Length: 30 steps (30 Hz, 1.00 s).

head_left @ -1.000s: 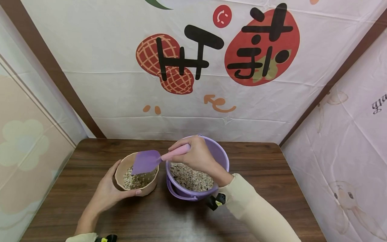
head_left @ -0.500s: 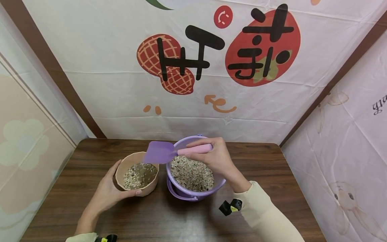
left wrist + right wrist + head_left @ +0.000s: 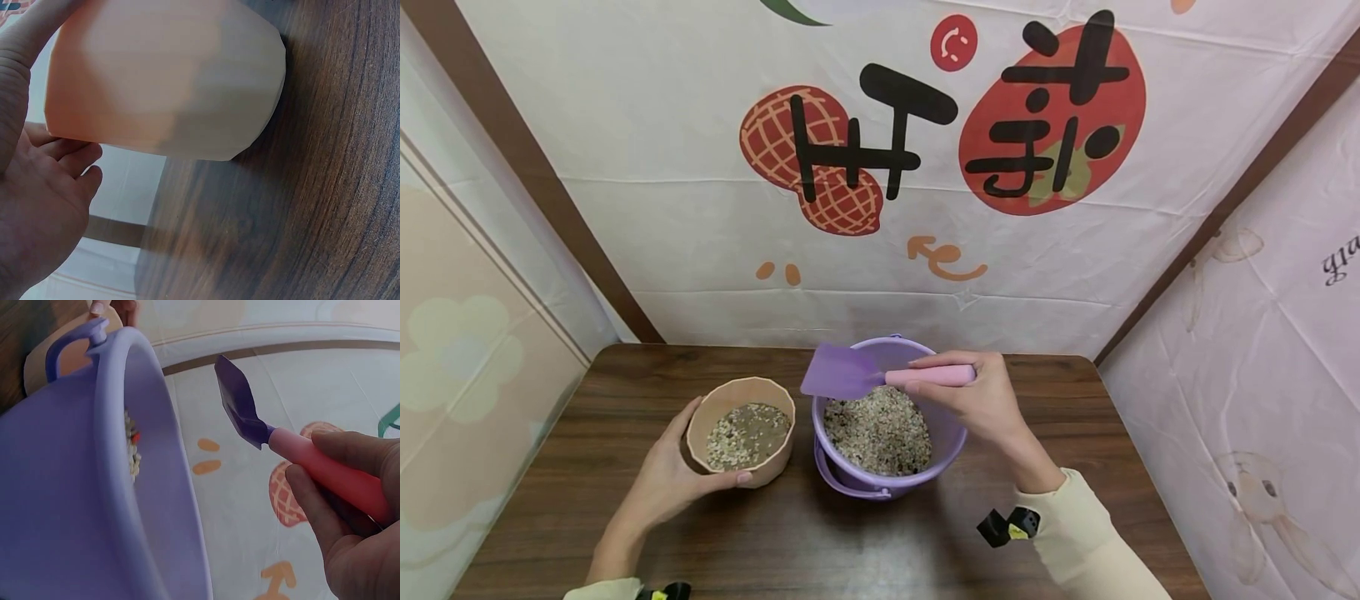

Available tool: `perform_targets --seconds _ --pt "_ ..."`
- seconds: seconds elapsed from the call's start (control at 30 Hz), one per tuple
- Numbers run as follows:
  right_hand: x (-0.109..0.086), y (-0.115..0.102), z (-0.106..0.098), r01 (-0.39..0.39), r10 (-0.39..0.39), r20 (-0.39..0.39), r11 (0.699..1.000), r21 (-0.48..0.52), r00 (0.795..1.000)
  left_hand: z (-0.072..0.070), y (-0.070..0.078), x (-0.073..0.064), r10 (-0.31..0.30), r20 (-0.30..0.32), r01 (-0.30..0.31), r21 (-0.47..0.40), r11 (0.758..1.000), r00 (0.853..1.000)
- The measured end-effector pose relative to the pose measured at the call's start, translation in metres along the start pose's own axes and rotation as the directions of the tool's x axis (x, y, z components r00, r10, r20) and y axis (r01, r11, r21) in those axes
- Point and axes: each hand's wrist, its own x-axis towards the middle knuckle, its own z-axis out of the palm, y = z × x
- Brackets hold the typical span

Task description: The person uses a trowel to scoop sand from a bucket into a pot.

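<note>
My left hand [image 3: 673, 467] grips the side of a peach-coloured faceted pot [image 3: 775, 467], thumb along the near side and fingers round the left. Inside the pot lies pale gravel over a smoother grey-brown patch. My right hand [image 3: 981, 400] holds a small shovel by its pink handle [image 3: 932, 376]; its flat purple blade [image 3: 842, 371] points left, above the far left rim of a lilac bucket [image 3: 951, 450]. Fine mixed gravel [image 3: 880, 433] fills the bucket's lower part. In the right wrist view the shovel blade [image 3: 237, 403] is bare and raised beside the bucket rim.
The bucket's handle [image 3: 842, 483] hangs down at its near left side. Pot and bucket stand close together on a dark wood table [image 3: 820, 550]. A printed white cloth [image 3: 700, 250] rises behind the table's far edge, with more cloth at both sides.
My right hand has drawn the shovel rightward, from over the pot to over the bucket. More of the pot's inside shows. The left hand and pot have stayed in place.
</note>
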Motion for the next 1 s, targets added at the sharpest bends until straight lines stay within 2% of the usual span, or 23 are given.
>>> perform_targets --seconds 0.23,0.5,0.83,1.0 --pt "-0.009 0.007 -0.019 -0.049 0.049 -0.048 0.999 -0.003 0.998 0.000 0.000 0.000 -0.004 0.006 0.004 -0.002 1.000 1.000" --pt "-0.018 0.016 -0.038 -0.015 0.017 -0.086 1.000 0.026 0.996 0.000 0.000 0.000 -0.019 0.014 0.019 0.006 1.000 1.000" --pt "-0.028 0.030 -0.057 -0.014 0.011 -0.124 1.000 -0.020 0.992 0.000 0.001 0.000 -0.002 -0.003 0.002 0.009 1.000 1.000" --pt "-0.033 0.035 -0.062 -0.050 0.040 -0.169 0.997 -0.055 0.985 0.000 0.000 0.000 0.006 -0.008 -0.005 0.014 1.000 1.000"
